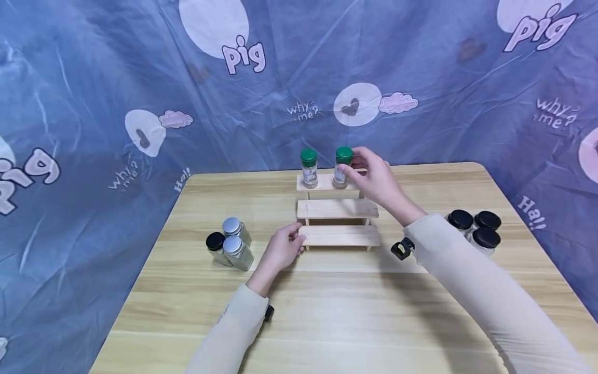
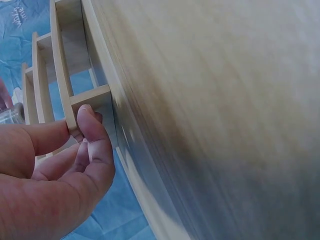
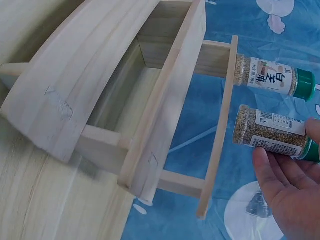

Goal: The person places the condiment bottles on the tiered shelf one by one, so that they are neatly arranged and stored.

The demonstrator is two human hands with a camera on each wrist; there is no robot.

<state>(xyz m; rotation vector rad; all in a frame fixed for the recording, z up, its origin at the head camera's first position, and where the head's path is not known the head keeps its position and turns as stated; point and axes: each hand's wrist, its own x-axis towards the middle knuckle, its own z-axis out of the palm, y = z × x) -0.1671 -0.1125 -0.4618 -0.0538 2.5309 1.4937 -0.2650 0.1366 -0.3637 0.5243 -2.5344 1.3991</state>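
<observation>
At the top tier of a three-step wooden rack [image 1: 337,209], my right hand [image 1: 377,179] pinches a green-capped spice jar [image 1: 340,175] between thumb and fingers. Brown seeds and a printed label show on this jar [image 3: 272,131] in the right wrist view, where a narrow gap appears between its base and the top board. Beside it, a second green-capped jar [image 1: 310,169] of paler seeds stands upright on the same board. My left hand [image 1: 283,248] grips the left end of the lowest board, thumb and fingers around its edge [image 2: 64,75] in the left wrist view.
Left of the rack stand two silver-lidded jars [image 1: 238,253] and a black-lidded jar [image 1: 217,246], close together. Three black-lidded jars [image 1: 486,238] cluster at the right, partly behind my right sleeve. A blue printed cloth [image 1: 280,62] hangs behind the wooden table [image 1: 327,322].
</observation>
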